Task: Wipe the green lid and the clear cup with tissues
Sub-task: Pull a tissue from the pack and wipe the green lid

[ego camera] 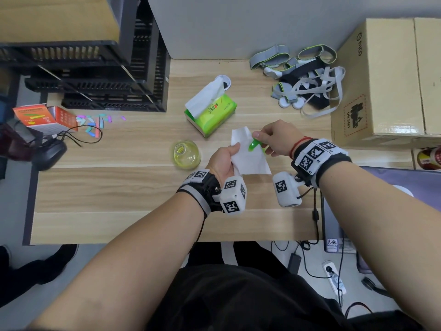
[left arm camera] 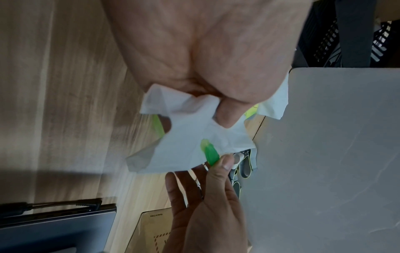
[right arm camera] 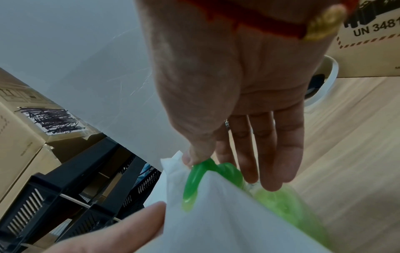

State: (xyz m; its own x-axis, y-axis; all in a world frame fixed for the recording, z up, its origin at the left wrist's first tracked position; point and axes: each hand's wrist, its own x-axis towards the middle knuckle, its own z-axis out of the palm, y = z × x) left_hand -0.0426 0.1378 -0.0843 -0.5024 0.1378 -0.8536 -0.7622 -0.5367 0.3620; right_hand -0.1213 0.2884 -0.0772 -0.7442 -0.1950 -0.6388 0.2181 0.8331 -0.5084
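Note:
My left hand [ego camera: 225,156] grips a white tissue [ego camera: 249,156] by its left edge, thumb on top, above the wooden table. My right hand [ego camera: 269,137] pinches the green lid [ego camera: 253,145] between thumb and forefinger and holds it against the tissue; its other fingers are stretched out. The tissue [left arm camera: 190,137] covers most of the lid [left arm camera: 209,151], and only a green rim [right arm camera: 194,178] shows past the sheet [right arm camera: 227,222]. The clear cup [ego camera: 185,154], yellow-tinted and open at the top, stands on the table left of my left hand, touched by neither hand.
A green tissue pack [ego camera: 211,111] with a sheet sticking out lies behind the hands. Grey straps [ego camera: 307,80] are piled at the back right beside a cardboard box [ego camera: 391,80]. Black crates [ego camera: 95,68] stand at the back left, an orange box [ego camera: 43,118] and a mouse [ego camera: 49,154] at the left.

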